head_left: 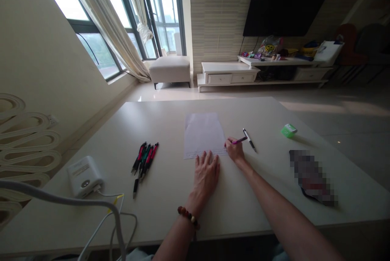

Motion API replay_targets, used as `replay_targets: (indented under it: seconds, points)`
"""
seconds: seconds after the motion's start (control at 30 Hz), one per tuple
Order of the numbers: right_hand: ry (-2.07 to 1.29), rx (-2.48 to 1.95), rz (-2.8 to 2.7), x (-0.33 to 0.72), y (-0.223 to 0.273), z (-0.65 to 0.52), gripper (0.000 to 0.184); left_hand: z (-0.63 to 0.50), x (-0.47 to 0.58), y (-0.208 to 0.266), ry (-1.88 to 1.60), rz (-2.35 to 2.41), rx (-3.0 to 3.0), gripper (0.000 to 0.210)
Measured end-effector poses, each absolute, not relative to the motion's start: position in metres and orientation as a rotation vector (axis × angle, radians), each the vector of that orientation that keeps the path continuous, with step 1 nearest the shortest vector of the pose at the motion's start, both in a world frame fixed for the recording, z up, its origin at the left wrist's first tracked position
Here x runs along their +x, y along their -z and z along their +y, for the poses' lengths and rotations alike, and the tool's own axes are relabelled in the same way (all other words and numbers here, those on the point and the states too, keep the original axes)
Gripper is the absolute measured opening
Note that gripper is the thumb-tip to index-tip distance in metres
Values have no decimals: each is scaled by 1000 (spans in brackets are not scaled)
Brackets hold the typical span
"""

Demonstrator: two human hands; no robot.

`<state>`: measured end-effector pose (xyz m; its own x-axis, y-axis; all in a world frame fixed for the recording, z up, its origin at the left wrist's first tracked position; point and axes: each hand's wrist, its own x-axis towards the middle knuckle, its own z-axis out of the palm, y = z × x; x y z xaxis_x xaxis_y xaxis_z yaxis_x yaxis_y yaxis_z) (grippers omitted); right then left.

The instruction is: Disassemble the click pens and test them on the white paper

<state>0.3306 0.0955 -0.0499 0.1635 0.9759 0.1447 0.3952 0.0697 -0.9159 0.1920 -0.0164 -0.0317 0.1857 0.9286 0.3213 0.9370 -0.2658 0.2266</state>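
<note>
A sheet of paper (202, 131) lies on the white table (170, 204), with lines of small handwriting along its near edge. My left hand (207, 171) rests flat with fingers spread, its fingertips on that near edge. At the lower right corner of the sheet, my right hand (234, 150) is closed around a purple pen (240, 140), whose tip is hidden by the fingers. Just right of this hand is a white and black pen (250, 140). Several red, green and black pens (145, 157) lie in a loose bunch to the left of the paper.
A white power bank (84, 176) with a plugged-in cable sits at the table's left. A thick grey cable (61, 199) arches across the lower left. Toward the right are a small green box (289, 130) and a blurred-out dark item (312, 177). A TV cabinet (228, 74) stands beyond.
</note>
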Motion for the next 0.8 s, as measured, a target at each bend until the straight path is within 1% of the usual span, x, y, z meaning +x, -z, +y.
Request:
replay_targets:
  seconds: [0.07, 0.13, 0.17, 0.27, 0.3, 0.33, 0.43, 0.53, 0.67, 0.8]
  points:
    - [-794, -1487, -1339, 333, 45, 94, 20, -16, 191, 31, 629, -1885, -2411, 35]
    - [-797, -1488, -1285, 339, 37, 93, 26, -16, 190, 31, 633, -1883, -2414, 35]
    - [-785, -1492, -1264, 343, 33, 92, 33, -15, 190, 31, 635, -1883, -2416, 35]
    - [-732, -1518, -1309, 364, 20, 88, 66, -14, 188, 32, 639, -1894, -2409, 34]
    - [-717, -1534, -1358, 373, 16, 86, 72, -13, 188, 32, 643, -1900, -2399, 34]
    - [-706, -1553, -1418, 384, 14, 86, 74, -14, 188, 32, 649, -1904, -2384, 34]
    - [-653, -1647, -1550, 416, 15, 89, 65, -18, 190, 29, 659, -1900, -2355, 37]
    - [-495, -1774, -1666, 440, 23, 101, 56, -28, 195, 19, 638, -1900, -2374, 41]
    - [-283, -1893, -1804, 457, 35, 119, 55, -44, 197, -3, 622, -1872, -2431, 44]
    - [-234, -2016, -1848, 462, 45, 127, 53, -52, 192, -22, 664, -1898, -2425, 44]
